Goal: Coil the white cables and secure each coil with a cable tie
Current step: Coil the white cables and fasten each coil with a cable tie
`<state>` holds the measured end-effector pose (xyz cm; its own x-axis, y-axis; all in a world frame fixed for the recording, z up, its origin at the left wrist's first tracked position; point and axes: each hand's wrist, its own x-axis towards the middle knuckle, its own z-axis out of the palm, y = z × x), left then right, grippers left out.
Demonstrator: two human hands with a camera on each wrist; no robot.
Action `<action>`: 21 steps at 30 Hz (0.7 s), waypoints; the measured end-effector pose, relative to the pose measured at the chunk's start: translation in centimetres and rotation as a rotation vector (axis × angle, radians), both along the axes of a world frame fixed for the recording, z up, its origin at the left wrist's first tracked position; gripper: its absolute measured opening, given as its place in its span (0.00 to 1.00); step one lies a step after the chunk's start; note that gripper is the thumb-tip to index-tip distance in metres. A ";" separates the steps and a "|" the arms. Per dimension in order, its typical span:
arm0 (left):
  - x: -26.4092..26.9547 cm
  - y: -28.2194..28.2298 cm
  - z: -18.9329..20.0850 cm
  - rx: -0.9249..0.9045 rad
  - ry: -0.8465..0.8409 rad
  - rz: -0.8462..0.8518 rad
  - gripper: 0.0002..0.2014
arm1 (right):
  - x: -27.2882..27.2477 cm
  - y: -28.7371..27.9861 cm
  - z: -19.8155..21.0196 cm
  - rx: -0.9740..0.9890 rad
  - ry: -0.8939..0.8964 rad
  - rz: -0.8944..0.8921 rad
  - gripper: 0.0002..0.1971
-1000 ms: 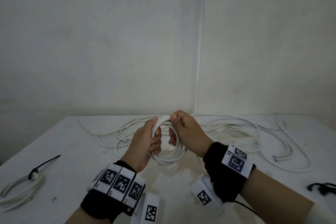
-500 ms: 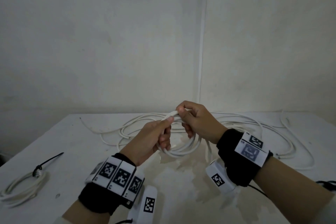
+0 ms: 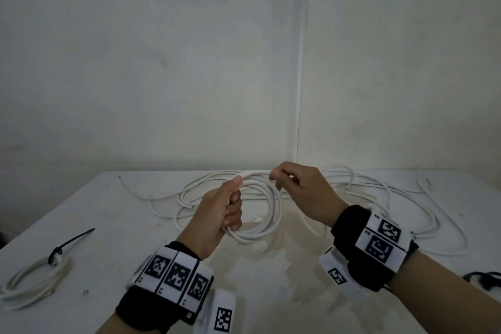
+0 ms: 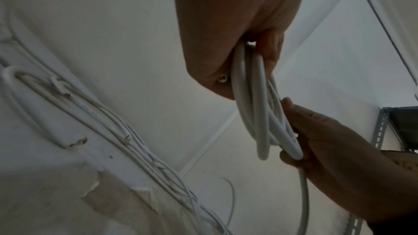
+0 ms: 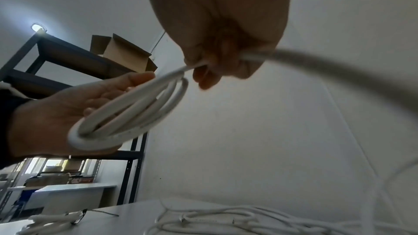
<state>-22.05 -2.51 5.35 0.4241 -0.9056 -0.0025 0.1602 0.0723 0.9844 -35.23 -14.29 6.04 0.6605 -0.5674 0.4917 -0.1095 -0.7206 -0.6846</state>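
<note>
1. The left hand (image 3: 217, 214) is held above the middle of the white table (image 3: 113, 225), its fingers curled round a small coil of white cable (image 3: 260, 225) of several turns; the thumb presses the top strand.
2. The right hand (image 3: 303, 192) sits at about 2 o'clock from the left hand, just beside it, and pinches the strand that runs across the top of the coil between thumb and bent fingers. In the right wrist view the same cable passes out of the fist to the right, blurred.
3. The coil hangs from the left hand with its lower arc near the table top; whether it touches the surface cannot be told.
4. Behind the hands, from 10 o'clock round to 3 o'clock, a heap of loose white cables (image 3: 379, 192) sprawls over the far half of the table in wide overlapping loops, reaching close to the wall (image 3: 162, 62).
5. At 8 o'clock, near the left edge of the table, lies a finished coil (image 3: 29, 282), bound with a black cable tie (image 3: 70, 241) whose tail points up and to the right.
6. At 4 o'clock, at the right edge of the head view, a dark bundle (image 3: 485, 279) lies on the table; what it is cannot be made out.
7. Both wrists wear black bands with white marker tags (image 3: 173, 274).
8. The wrist views show a dark metal shelf rack (image 5: 74, 63) with an open cardboard box (image 5: 122, 53) on it, off to the side.
</note>
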 end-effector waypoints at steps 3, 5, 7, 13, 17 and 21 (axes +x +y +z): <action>0.0 0.0 -0.1 0.022 0.048 -0.036 0.22 | 0.1 -0.5 0.3 -0.172 -0.046 -0.090 0.13; -0.2 0.0 0.1 0.032 0.063 -0.061 0.24 | 0.4 -0.6 0.7 -0.215 -0.066 -0.118 0.13; -0.3 0.0 0.3 0.044 0.040 -0.075 0.24 | 0.5 -0.8 1.2 -0.230 -0.072 -0.124 0.14; -0.6 0.1 0.3 0.052 0.008 -0.102 0.23 | 0.8 -1.3 1.5 -0.254 -0.143 -0.172 0.12; -0.2 0.1 0.4 0.045 0.039 -0.089 0.22 | 0.9 -1.5 1.5 -0.149 -0.105 -0.167 0.10; 0.1 0.0 0.6 -0.039 0.189 -0.046 0.23 | 0.8 0.3 0.4 0.042 0.040 0.015 0.14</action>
<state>-21.93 -2.55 5.97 0.3777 -0.9249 -0.0430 0.3462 0.0980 0.9330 -34.47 -13.97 6.47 0.6880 -0.5764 0.4409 -0.1264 -0.6935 -0.7093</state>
